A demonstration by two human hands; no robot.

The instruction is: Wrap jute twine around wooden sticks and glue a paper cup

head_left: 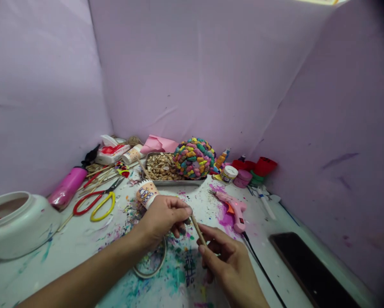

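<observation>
A thin wooden stick (198, 232) slants between my two hands above the paint-stained table. My left hand (166, 216) is closed, with thumb and fingers pinched at the stick's upper end. Lower down, my right hand (225, 259) grips the same stick between thumb and fingers. Dark smudges show near the left fingertips; I cannot tell what they are. Just behind my left hand lies a tilted paper cup (146, 191) with a cartoon print and a jagged edge. Partly under my left wrist, a round ring (149, 275) rests flat on the table.
Scissors (107, 192) and a white pot (34, 231) lie left. Behind stands a metal tray (179, 183) of shell-like pieces, with a colourful pebbled ball (195, 158). A pink glue gun (237, 210), its cord and a dark phone (307, 265) are right. Purple walls enclose the table.
</observation>
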